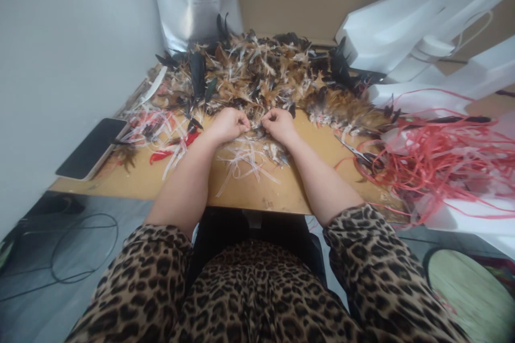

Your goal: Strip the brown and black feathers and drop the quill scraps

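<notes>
My left hand (230,123) is closed in a pinch at the front of the feather pile, with a pale bit of feather at its fingertips. Just to its right, my right hand (280,124) also pinches, thumb against forefinger, on a small dark feather. Between the hands lie small brown and white feathers (255,129), partly hidden by the fingers. Behind them spreads a heap of brown, white and black feathers (257,72). Thin white ribbon strips (248,161) lie on the wooden tabletop (253,195) below my hands.
A phone (93,147) lies at the left edge, near red feathers (161,156) and more white strips (155,127). Scissors (356,151) rest at right beside tangled red ribbon (438,163). Behind stand a silver bag (197,8) and white machine-like housings (402,21).
</notes>
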Demonstrator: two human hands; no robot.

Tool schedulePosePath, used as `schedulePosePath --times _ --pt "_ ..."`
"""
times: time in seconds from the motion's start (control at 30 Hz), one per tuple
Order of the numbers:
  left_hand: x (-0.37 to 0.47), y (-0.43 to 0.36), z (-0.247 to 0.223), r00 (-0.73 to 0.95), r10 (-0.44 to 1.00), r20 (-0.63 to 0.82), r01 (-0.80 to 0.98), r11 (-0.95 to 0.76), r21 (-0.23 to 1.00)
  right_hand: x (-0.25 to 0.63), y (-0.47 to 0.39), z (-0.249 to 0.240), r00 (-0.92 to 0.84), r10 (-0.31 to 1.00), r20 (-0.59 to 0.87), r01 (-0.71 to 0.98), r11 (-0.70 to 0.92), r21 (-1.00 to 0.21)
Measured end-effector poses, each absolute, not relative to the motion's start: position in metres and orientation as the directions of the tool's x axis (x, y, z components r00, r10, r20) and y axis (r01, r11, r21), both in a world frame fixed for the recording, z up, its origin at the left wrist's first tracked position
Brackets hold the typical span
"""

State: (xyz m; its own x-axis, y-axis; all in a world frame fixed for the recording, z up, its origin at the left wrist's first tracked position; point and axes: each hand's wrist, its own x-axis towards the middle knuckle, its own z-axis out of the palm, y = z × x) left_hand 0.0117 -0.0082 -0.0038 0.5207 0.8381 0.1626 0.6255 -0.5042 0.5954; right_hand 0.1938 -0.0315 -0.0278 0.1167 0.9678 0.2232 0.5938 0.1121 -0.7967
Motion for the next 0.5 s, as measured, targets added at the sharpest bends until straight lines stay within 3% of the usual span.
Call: schedulePosePath --times 0.27,0.37,0.5 --pt "0.0097 -0.0112 0.0005 0.521 0.846 0.108 0.640 -0.472 0.606 0.1974 -0.0309 -0.0277 0.137 0.963 0.233 0.560 0.119 -0.820" --pt "0.0111 -0.0122 0.0006 0.459 0.885 0.074 0.580 -0.362 0.730 0.1972 -0.0343 -0.0252 0.141 0.973 0.185 0.496 0.092 -0.863" --pt "0.0150 -0.0156 0.0060 0.362 0.932 -0.016 0.352 -0.121 0.928 0.1923 -0.0393 -0.0220 0.119 0.983 0.142 0.377 0.087 -0.922"
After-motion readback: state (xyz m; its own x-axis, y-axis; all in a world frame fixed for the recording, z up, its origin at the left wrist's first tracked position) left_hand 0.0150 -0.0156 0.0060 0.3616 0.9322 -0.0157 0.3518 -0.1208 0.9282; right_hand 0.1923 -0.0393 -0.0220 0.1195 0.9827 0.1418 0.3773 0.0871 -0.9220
